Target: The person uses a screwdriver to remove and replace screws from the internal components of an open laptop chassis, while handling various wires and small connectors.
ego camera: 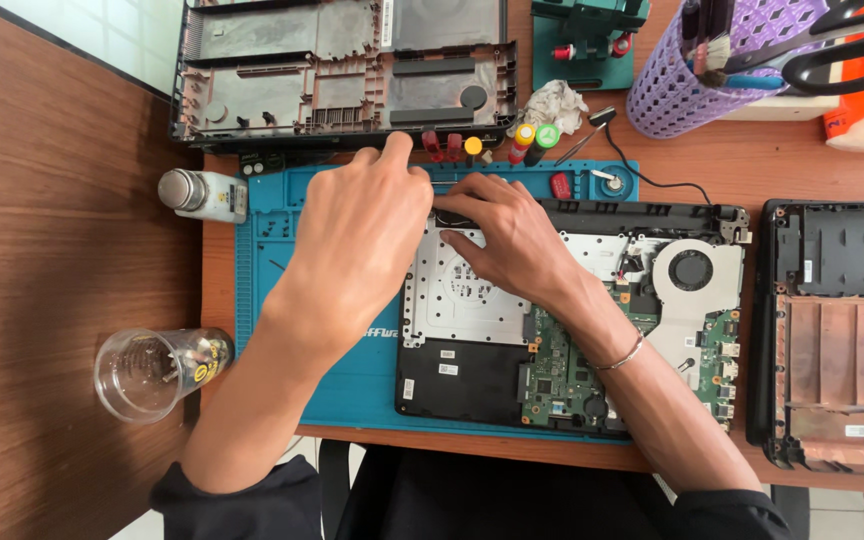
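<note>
An opened laptop base (512,340) is lying flat on a blue work mat (352,385), its long axis running left to right across the table (72,250), its hinge edge pointing away from the person and its cooling fan (690,270) sitting at the right end. Both hands are working at the laptop's far left corner. The left hand (357,240) is hovering palm down over that corner, fingers curled together with the fingertips pressing at the far edge; what the grip is closing on is hidden beneath the hand. The right hand (507,230) is reaching in from the right, its fingers bunched and pressing on a dark strip at the laptop's far edge, just beside the left fingertips; whether it is pinching anything I cannot tell. A thin bracelet is showing on the right wrist.

Beyond the laptop, a bare plastic laptop shell (342,70) is lying with small coloured-cap bottles (522,140) near its front edge. Left of the laptop, a white bottle (207,195) is lying on its side and a clear plastic cup (152,372) is tipped over. Right of the laptop, another dark shell (837,330) is resting.
</note>
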